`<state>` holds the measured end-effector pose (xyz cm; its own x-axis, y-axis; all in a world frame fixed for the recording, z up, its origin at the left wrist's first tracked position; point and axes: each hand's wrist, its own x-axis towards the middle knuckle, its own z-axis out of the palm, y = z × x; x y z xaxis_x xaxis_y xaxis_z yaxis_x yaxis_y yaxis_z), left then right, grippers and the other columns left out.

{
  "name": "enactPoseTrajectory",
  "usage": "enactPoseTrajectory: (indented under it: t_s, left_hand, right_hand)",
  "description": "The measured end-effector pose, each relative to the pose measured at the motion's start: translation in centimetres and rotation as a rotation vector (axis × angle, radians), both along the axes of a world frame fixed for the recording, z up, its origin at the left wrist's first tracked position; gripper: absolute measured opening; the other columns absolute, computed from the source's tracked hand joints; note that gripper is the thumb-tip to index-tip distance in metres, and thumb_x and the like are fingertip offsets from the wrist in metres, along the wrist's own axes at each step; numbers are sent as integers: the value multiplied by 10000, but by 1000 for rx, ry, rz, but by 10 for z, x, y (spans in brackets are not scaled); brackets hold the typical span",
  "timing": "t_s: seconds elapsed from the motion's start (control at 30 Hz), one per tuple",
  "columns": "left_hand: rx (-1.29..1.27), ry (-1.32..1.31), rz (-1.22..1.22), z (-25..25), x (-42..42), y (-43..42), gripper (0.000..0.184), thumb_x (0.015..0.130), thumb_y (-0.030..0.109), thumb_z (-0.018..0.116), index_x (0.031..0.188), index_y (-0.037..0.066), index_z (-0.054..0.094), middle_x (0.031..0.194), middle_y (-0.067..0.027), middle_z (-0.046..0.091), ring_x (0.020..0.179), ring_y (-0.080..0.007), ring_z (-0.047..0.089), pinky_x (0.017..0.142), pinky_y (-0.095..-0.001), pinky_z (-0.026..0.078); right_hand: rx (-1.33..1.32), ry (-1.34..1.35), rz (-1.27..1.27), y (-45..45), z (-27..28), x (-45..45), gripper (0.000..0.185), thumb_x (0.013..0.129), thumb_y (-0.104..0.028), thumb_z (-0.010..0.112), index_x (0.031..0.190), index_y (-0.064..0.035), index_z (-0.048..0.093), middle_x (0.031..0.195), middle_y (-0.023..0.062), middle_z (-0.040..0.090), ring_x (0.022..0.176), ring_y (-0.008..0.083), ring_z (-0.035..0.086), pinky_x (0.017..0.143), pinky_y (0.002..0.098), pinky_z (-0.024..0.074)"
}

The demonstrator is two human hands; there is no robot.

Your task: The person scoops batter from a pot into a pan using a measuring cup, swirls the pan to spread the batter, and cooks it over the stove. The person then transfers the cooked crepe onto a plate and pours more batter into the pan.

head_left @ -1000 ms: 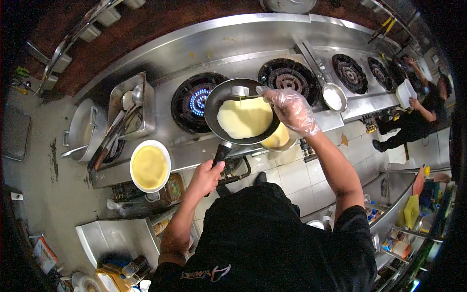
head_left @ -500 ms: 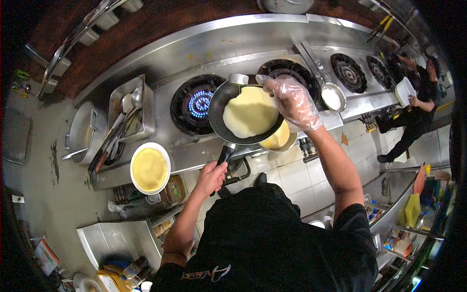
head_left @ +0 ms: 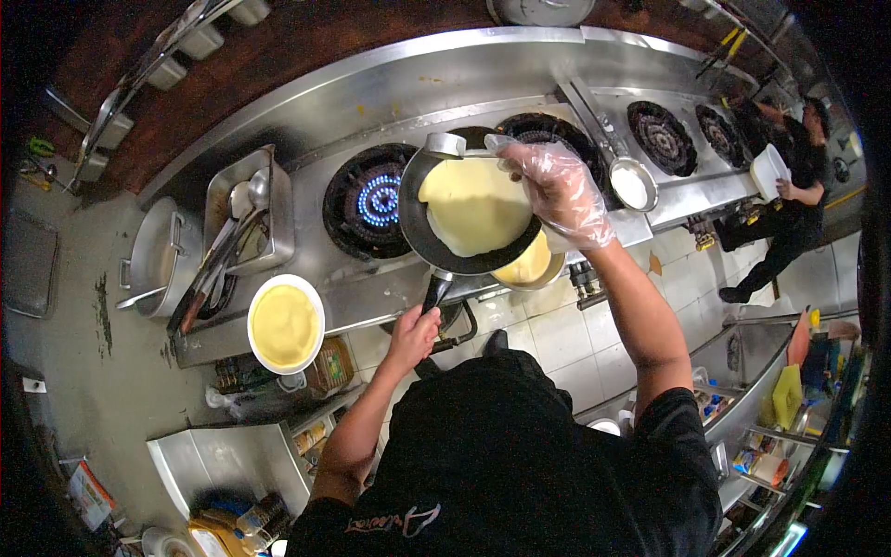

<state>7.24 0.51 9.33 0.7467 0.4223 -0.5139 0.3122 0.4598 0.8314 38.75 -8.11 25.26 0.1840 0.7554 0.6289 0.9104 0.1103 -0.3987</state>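
My left hand [head_left: 414, 336] is closed around the black handle of a frying pan [head_left: 422, 243], held tilted just right of the lit burner [head_left: 379, 200]. A thin pale-yellow crepe [head_left: 478, 209] lies in the pan. My right hand [head_left: 561, 190], in a clear plastic glove, is closed at the pan's upper right rim. From it a small metal ladle [head_left: 445, 145] appears to reach across the far rim; its grip is partly hidden. Below the pan's right side, a bowl of yellow batter [head_left: 527, 265] is partly covered. A white bowl [head_left: 320, 325] on the left holds yellow crepes [head_left: 285, 325].
A steel container with utensils [head_left: 278, 218] and a large pot [head_left: 153, 265] stand left of the burner. At right are unlit burners [head_left: 662, 137] and a small pan of white stuff [head_left: 634, 186]. A co-worker [head_left: 803, 176] holds a white container [head_left: 769, 172] at far right.
The crepe sits slightly higher and further left in the pan. The ladle has shifted a little up and left. Both hands stay nearly in place.
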Motion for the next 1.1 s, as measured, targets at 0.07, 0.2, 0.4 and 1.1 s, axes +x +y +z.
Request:
enactPoseTrajectory:
  t_s: [0.07,0.2,0.4,1.1]
  left_hand:
    - [46,-14,2,-3,0,0,298,1008,330,549,843,85,510,588,55,423,417,-42,371,362,-227,294]
    - [218,-50,-22,1,4,4,325,1009,343,546,832,73,512,592,43,446,454,-57,407,419,-245,321]
    - [600,53,-68,14,12,16,373,994,366,551,830,32,521,606,-44,526,525,-163,518,510,-350,396]
    - [1061,327,-223,99,24,73,426,966,374,578,900,-48,583,842,-305,623,853,-502,591,695,-511,449]
  right_hand:
    - [-16,7,-3,-1,4,-2,472,749,83,618,1194,-74,641,914,132,706,836,337,667,751,418,520]
    - [-14,10,-2,-4,11,-7,460,738,77,631,1172,-73,645,930,132,707,847,335,667,762,422,517]
    - [-31,40,1,-5,16,-11,439,711,87,643,1119,-72,648,949,142,706,868,342,672,767,428,521]
    - [-21,54,2,-19,-7,-5,358,771,59,622,1111,-40,674,990,182,699,940,349,676,809,417,534]
